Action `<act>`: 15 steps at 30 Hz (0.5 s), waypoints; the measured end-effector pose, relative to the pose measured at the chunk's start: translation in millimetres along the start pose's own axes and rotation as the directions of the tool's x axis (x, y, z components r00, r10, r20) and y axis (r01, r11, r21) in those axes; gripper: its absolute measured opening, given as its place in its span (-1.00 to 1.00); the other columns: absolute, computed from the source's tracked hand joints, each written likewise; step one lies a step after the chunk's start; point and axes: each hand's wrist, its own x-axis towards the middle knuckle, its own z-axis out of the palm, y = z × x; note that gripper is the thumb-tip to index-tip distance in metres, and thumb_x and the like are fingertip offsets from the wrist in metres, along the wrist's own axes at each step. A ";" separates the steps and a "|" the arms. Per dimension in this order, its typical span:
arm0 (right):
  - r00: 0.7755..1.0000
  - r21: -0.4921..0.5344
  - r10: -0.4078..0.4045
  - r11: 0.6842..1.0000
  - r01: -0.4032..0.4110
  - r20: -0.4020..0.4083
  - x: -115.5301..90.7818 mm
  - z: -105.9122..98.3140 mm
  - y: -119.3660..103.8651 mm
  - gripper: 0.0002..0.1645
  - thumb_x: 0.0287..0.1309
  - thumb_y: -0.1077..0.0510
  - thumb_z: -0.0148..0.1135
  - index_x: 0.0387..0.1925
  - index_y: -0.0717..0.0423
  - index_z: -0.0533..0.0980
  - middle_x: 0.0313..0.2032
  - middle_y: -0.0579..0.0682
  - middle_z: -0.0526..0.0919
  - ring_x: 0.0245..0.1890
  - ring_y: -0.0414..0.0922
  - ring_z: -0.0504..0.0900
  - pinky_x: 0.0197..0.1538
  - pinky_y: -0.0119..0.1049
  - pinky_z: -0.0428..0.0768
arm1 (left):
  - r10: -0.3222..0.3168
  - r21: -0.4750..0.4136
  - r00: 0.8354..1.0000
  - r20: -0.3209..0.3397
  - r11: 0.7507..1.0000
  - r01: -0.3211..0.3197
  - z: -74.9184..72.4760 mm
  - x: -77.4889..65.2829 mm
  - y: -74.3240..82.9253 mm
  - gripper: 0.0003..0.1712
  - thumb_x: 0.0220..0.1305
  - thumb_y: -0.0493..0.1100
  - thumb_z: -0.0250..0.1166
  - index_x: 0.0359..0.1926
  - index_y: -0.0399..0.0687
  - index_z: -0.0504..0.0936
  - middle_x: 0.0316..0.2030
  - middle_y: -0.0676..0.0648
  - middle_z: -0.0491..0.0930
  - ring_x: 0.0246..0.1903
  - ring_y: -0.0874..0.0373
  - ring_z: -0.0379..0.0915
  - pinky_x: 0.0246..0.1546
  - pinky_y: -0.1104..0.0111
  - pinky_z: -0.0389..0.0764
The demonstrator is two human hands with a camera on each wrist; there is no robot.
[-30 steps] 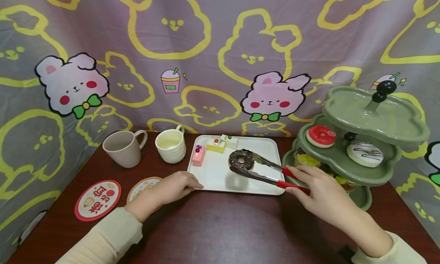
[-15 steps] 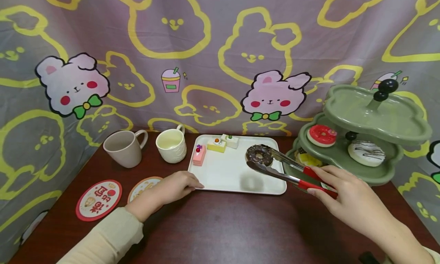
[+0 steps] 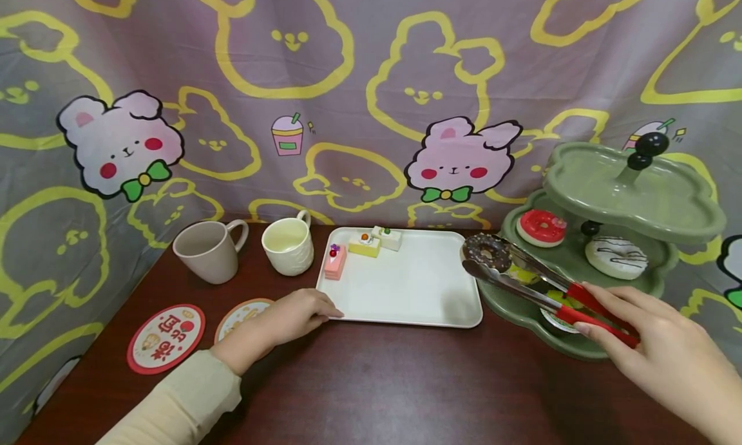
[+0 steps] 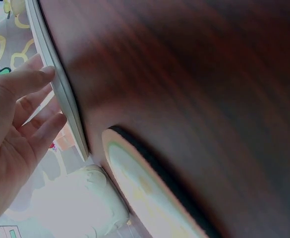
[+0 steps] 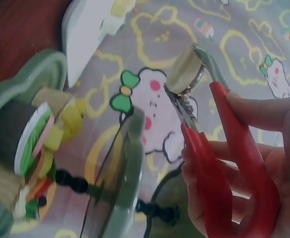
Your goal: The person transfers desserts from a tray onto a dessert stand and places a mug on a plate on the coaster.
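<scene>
My right hand (image 3: 666,348) grips red-handled metal tongs (image 3: 565,313), thumb along one arm and fingers round the other. Between the tong tips is a chocolate donut (image 3: 487,253) with sprinkles, held up between the tray and the tiered stand; the right wrist view shows the donut's (image 5: 186,72) pale underside. At the front left corner of the white tray (image 3: 406,293), my left hand (image 3: 298,316) touches the rim with relaxed fingers. On that tray sit a pink cake slice (image 3: 335,265), a yellow one (image 3: 364,246) and a white one (image 3: 387,239).
A green tiered stand (image 3: 632,194) on the right holds a red donut (image 3: 542,228) and a white donut (image 3: 616,258), with yellow-topped food lower down. Left of the tray are a grey mug (image 3: 209,255), a cream mug (image 3: 288,246) and two round coasters (image 3: 166,339).
The right hand has moved right with the tongs, carrying the chocolate donut from over the tray past its right edge toward the stand. The left hand has stayed put.
</scene>
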 end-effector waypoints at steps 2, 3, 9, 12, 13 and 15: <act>1.000 -0.018 0.009 1.000 -0.009 -0.028 -2.6 -3.0 2.3 -0.24 -0.01 -0.09 0.59 0.14 0.28 0.61 -0.10 0.24 0.65 -0.37 0.09 0.54 -0.50 -0.13 0.44 | 0.003 0.001 1.000 -0.003 1.000 -0.003 0.6 -0.8 -0.2 -0.71 0.15 -0.52 0.37 -0.14 -0.20 0.81 -0.26 -0.04 0.75 -0.19 0.14 0.66 -0.09 0.32 0.67; 0.999 -0.020 0.015 1.000 -0.016 -0.044 -3.9 -4.6 3.5 -0.25 -0.02 -0.08 0.60 0.12 0.29 0.62 -0.12 0.23 0.65 -0.41 0.05 0.51 -0.54 -0.21 0.37 | 0.004 0.001 1.000 -0.003 1.000 -0.004 0.8 -1.2 -0.2 -0.71 0.15 -0.52 0.37 -0.14 -0.20 0.81 -0.26 -0.03 0.75 -0.19 0.14 0.66 -0.09 0.32 0.67; 0.988 0.040 0.049 0.998 -0.044 -0.147 -13.1 -8.4 13.2 -0.24 0.00 -0.13 0.59 0.01 0.41 0.63 -0.21 0.25 0.63 -0.39 -0.33 0.40 -0.59 -0.42 0.26 | 0.004 0.001 1.000 -0.006 1.000 -0.004 -0.1 -3.3 1.0 -0.71 0.15 -0.52 0.37 -0.14 -0.20 0.81 -0.26 -0.04 0.75 -0.19 0.13 0.66 -0.08 0.32 0.67; 0.975 0.120 0.061 0.992 -0.036 -0.212 -18.8 -6.8 19.9 -0.24 0.07 -0.16 0.55 -0.03 0.47 0.62 -0.26 0.31 0.61 -0.28 -0.61 0.25 -0.54 -0.53 0.25 | 0.005 0.004 1.000 -0.007 1.000 -0.005 0.2 -3.7 0.7 -0.71 0.16 -0.52 0.37 -0.14 -0.20 0.81 -0.25 -0.04 0.75 -0.18 0.12 0.66 -0.08 0.31 0.67; 0.971 0.148 0.065 0.989 -0.031 -0.232 -20.9 -5.8 22.1 -0.24 0.10 -0.16 0.53 -0.04 0.49 0.62 -0.27 0.34 0.60 -0.24 -0.69 0.18 -0.50 -0.58 0.24 | 0.004 0.005 1.000 -0.006 1.000 -0.004 0.6 -3.9 0.3 -0.71 0.16 -0.52 0.37 -0.14 -0.20 0.81 -0.25 -0.04 0.74 -0.18 0.12 0.66 -0.08 0.31 0.67; 0.966 0.171 0.095 0.984 -0.054 -0.240 -25.2 -4.8 25.3 -0.24 0.15 -0.15 0.50 -0.05 0.54 0.60 -0.28 0.40 0.58 -0.20 -0.73 0.12 -0.46 -0.60 0.22 | 0.008 0.008 1.000 -0.007 1.000 -0.008 1.8 -4.2 -0.6 -0.71 0.16 -0.52 0.37 -0.14 -0.20 0.81 -0.26 -0.04 0.74 -0.19 0.12 0.66 -0.08 0.31 0.67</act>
